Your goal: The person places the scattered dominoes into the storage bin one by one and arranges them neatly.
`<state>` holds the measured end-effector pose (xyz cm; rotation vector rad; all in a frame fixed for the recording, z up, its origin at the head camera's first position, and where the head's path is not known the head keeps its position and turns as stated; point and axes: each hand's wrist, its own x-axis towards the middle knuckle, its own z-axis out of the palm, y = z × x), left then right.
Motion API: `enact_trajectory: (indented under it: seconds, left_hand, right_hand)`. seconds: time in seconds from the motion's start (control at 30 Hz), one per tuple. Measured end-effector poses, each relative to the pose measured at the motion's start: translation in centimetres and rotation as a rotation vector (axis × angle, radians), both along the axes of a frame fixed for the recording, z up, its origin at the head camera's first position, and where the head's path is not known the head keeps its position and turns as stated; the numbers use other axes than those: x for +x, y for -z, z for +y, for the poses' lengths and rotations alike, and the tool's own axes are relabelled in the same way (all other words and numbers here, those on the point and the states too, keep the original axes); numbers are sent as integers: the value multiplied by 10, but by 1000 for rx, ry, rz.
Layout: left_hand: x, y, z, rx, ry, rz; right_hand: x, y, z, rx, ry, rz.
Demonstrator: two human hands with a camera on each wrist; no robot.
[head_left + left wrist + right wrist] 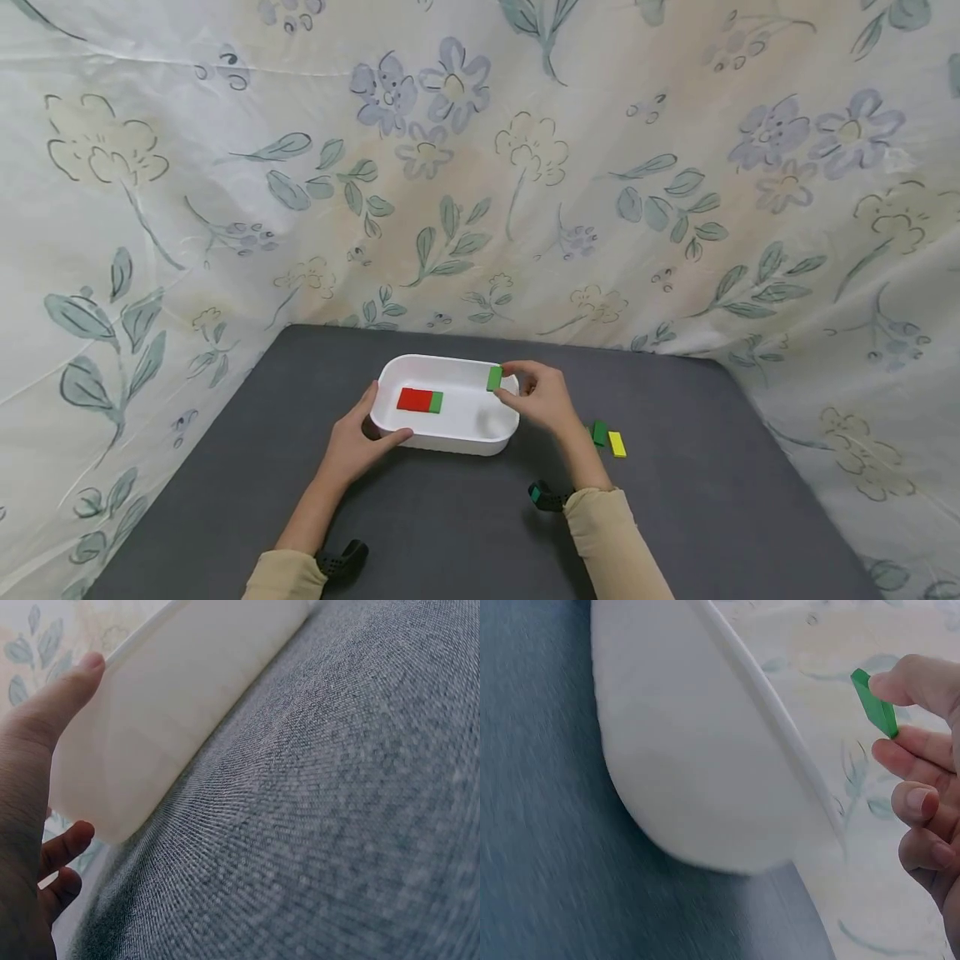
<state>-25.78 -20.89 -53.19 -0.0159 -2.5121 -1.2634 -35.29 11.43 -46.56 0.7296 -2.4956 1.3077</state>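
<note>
A white plastic tub (455,444) with rounded corners stands on the dark cloth. Its left end is gripped by my left hand (356,439), thumb along the near wall and fingers round the end; in the left wrist view the thumb reaches the rim. Over the tub's right end, my right hand (542,396) pinches a green domino-like block (494,378) between thumb and fingers. The right wrist view shows that block (874,705) above the rim level. Inside the tub, towards the left, red blocks (415,400) lie flat against a green block (436,402).
Right of my right forearm, a dark green block (599,433) and a yellow block (617,444) lie on the grey cloth-covered table (450,525). A flower-patterned curtain (480,192) hangs behind and at both sides of the table.
</note>
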Motion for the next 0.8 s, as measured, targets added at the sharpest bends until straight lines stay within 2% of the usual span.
enact_trajectory:
  seconds: [0.37,0.53,0.8]
  left_hand:
    - [-4,1,-3,9,14,-13]
    - [-6,3,-5,-4,16,-7]
    - [-11,0,-7,2,13,-30]
  right_hand:
    - [-5,4,-51,139,-51,-30]
    - [-7,6,-63,176,-48,-55]
    - [-17,9,-76,267,-37,-52]
